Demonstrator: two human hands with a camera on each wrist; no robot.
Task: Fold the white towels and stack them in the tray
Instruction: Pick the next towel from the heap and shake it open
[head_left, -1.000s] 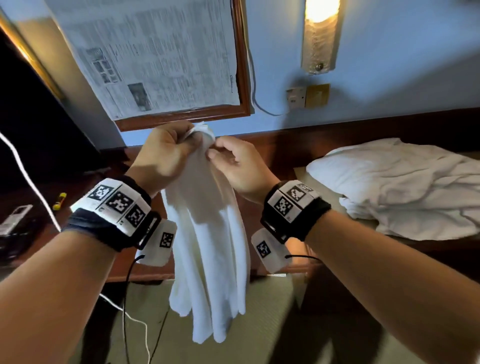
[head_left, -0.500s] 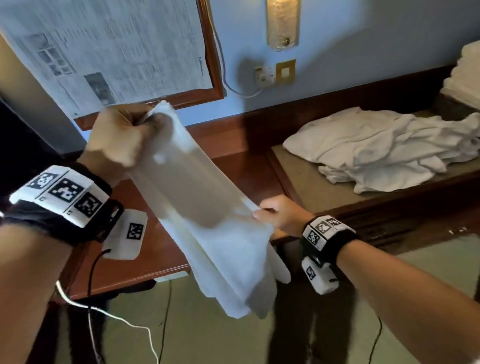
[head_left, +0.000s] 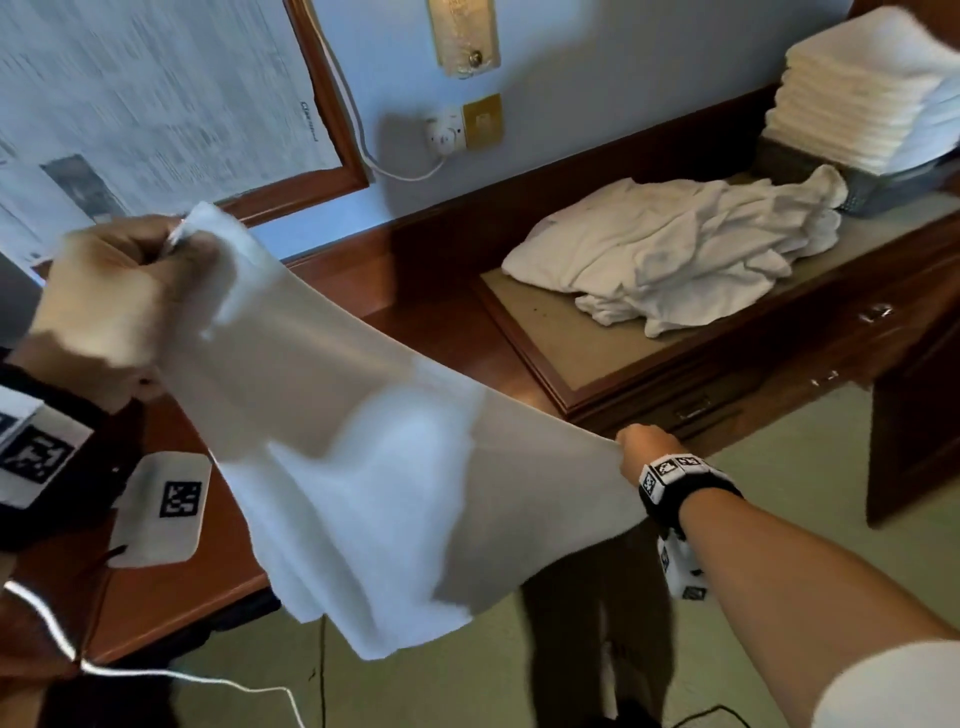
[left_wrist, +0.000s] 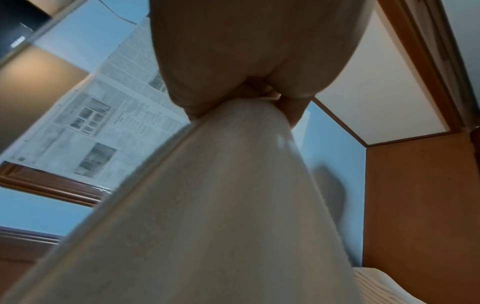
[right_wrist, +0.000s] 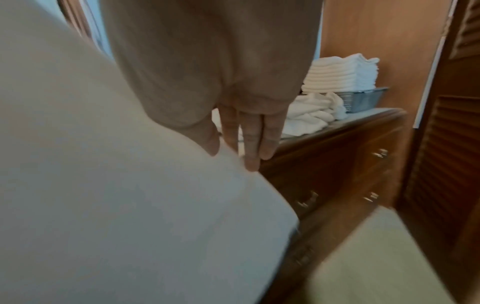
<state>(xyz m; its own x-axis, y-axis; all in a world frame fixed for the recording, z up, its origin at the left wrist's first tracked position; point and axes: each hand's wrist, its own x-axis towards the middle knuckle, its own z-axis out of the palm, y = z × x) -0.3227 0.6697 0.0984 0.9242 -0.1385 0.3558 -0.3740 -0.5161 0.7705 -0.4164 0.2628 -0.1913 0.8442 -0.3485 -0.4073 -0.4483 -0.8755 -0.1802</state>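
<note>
The left hand (head_left: 111, 306) is holding one upper corner of a white towel (head_left: 374, 467) up high, fingers curled tight round the cloth so that a small tip of it is sticking out above the fist. The right hand (head_left: 641, 452) is gripping the opposite corner lower down and well off to the right — in the right wrist view the thumb is pressing the cloth against the fingers (right_wrist: 253, 144), which are lying nearly straight along its edge. Between the two grips the towel is stretching in a slanted band, its top edge running down from left to right, and the rest of it is hanging loose below that line, over the floor and in front of the edge of the brown wooden surface (head_left: 467, 343).

Off to the right, a heap of unfolded white towels (head_left: 675, 254) is lying crumpled on the lower, padded part of the surface. Behind that heap — at the far right corner — a stack of folded towels (head_left: 862, 93) is sitting in a grey tray (head_left: 883, 192), rising well above its rim. The held towel is well apart from both.
</note>
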